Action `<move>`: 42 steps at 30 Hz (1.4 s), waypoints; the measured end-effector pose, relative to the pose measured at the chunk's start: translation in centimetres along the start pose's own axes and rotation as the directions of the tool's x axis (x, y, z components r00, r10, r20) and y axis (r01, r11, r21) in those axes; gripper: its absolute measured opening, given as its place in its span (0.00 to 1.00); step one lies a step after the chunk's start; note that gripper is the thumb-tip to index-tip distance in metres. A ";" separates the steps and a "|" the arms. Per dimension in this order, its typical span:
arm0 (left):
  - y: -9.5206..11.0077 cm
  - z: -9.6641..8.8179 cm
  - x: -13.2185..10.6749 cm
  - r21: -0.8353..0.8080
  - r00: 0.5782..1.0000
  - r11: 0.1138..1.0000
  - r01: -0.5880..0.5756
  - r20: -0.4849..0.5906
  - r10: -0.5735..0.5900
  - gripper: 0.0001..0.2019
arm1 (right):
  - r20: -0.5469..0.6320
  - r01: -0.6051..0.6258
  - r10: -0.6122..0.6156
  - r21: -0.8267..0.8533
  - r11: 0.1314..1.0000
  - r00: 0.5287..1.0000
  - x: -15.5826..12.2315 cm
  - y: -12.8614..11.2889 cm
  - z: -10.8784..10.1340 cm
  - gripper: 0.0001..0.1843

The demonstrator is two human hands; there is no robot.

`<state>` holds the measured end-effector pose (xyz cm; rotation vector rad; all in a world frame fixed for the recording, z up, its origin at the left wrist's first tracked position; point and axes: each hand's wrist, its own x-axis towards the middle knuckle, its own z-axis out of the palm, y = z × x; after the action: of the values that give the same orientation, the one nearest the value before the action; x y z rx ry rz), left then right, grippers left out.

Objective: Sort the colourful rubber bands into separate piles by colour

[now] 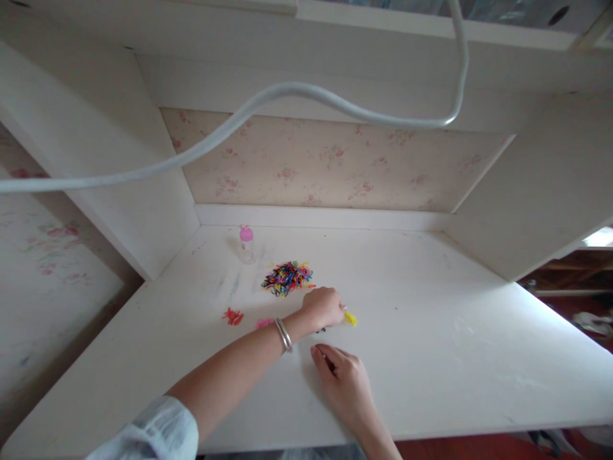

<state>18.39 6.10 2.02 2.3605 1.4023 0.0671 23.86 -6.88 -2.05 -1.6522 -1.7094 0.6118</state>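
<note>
A heap of small multicoloured rubber bands point(288, 278) lies on the white desk. My left hand point(323, 306), a bracelet on its wrist, reaches across just right of the heap. Its fingers are closed, with the tips beside a small yellow pile of bands point(351, 318); whatever they pinch is hidden. Closer to me, my right hand point(342, 377) is closed with thumb and finger together. Something dark shows inside its curl, too small to make out. A few black bands point(320, 330) lie between the hands. Behind my left forearm is a pink pile point(264, 323), partly covered.
A small red pile of bands point(233, 316) lies at the left. Farther back stands a clear bottle with a pink cap point(246, 235). A white cable point(297, 89) hangs across the upper view. Side panels and a floral back wall point(325, 166) enclose the desk point(431, 358).
</note>
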 end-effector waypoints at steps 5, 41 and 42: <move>-0.6 -0.5 -0.4 -0.002 0.998 1.000 -0.003 -0.062 0.003 0.18 | 0.012 0.005 -0.005 -0.002 1.000 1.000 0.0 0.0 0.0 0.21; -15.4 1.6 -20.6 -0.684 0.836 0.711 0.163 -0.287 -0.468 0.22 | 0.148 -0.016 0.142 -0.635 0.773 0.979 14.6 0.5 -1.2 0.17; -15.4 1.6 -20.5 -0.676 0.837 0.718 0.167 -0.288 -0.465 0.22 | 0.147 -0.015 0.139 -0.634 0.773 0.979 14.4 0.5 -1.3 0.17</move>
<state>-4.34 -5.41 -1.70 1.5539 1.6450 0.8890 25.66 7.29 0.53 -2.1894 -2.1484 0.2253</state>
